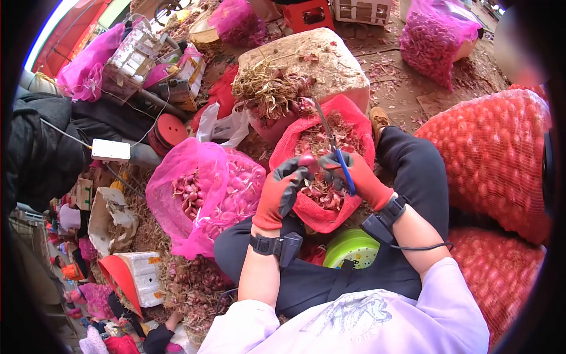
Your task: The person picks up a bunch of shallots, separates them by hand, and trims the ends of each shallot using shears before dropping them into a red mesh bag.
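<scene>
Both hands wear red gloves with dark grey fingers. My left hand (277, 192) is closed, pinching a shiny purple-red shallot (307, 160) at its fingertips. In my right hand (365, 182) is a pair of scissors (338, 152) with blue handles, its metal blades pointing up and away from me. Both hands are over a red mesh bag (287, 141), its mouth wide, full of dry skins and trimmings (328, 197). To the left, a pink mesh bag (171, 162) contains loose shallots (190, 194). Whether the blades are apart is hard to see.
Bunches of dried shallots (268, 88) lie on a pale block (324, 59) ahead. Large full red net sacks (492, 150) crowd the right side. A green round lid (352, 246) sits between my legs. At left, a person in dark clothes (41, 147) is close by.
</scene>
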The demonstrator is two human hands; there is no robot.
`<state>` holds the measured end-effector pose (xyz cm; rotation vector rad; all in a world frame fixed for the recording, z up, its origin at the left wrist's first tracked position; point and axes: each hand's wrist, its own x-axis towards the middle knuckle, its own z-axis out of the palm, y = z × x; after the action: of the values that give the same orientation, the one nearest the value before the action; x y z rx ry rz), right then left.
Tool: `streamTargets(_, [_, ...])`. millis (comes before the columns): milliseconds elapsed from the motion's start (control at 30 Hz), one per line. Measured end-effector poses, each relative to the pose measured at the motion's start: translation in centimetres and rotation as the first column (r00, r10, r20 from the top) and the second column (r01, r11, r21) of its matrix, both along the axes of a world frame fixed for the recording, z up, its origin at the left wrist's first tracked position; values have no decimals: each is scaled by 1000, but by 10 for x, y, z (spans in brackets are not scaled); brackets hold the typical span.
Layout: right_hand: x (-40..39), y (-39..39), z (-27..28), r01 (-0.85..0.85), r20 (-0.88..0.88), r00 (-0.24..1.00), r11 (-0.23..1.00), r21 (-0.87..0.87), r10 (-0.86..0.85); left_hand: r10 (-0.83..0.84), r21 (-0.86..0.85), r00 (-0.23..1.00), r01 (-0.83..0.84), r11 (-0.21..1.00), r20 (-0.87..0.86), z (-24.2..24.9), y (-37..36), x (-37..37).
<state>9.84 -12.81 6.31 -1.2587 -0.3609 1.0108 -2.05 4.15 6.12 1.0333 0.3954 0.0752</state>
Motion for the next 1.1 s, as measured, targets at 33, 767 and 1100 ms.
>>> streamTargets(33, [-1,6,-5,9,92,996,995,95,-18,-2,58,998,6,998,-66,7,-9,2])
streamTargets(767, [29,-14,-7,95,-131,987,995,-21,-97,852,-500,366,-694,518,376,14,114,-73])
streamTargets(1100, [39,-23,15,202,-190,966,973,115,-178,514,-310,853,-467,828,90,-1,41,43])
